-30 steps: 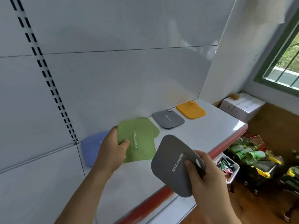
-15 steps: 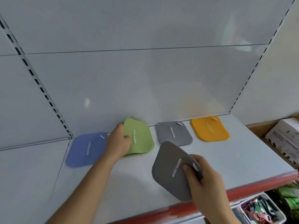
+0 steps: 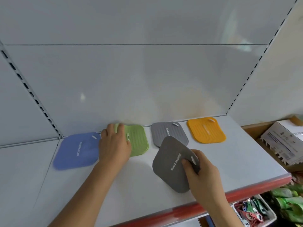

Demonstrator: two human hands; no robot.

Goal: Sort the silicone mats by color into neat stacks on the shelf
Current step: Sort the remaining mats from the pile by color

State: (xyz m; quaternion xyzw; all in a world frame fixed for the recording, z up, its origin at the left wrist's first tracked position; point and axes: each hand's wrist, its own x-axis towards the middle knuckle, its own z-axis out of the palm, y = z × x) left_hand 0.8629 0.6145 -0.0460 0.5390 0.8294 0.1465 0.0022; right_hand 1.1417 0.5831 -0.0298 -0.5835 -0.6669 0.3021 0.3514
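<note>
Four mats lie in a row along the back of the white shelf (image 3: 237, 161): a blue mat (image 3: 75, 149), a green mat (image 3: 138, 140), a grey mat (image 3: 165, 131) and an orange mat (image 3: 206, 131). My left hand (image 3: 113, 143) rests flat on the left part of the green mat, fingers spread toward the back wall. My right hand (image 3: 201, 176) grips a second grey mat (image 3: 170, 163) by its right edge, holding it tilted just above the shelf, its far corner overlapping the lying grey mat.
The shelf has a red front edge (image 3: 246, 192) and white back panels with slotted uprights. A white cardboard box (image 3: 285, 143) sits to the right. Below right are a basket of small packets (image 3: 252, 212) and green packages (image 3: 288, 199).
My left hand has laid the green mat down flat on the shelf between the blue and grey mats and now presses on it. The held grey mat has moved slightly toward the lying grey mat.
</note>
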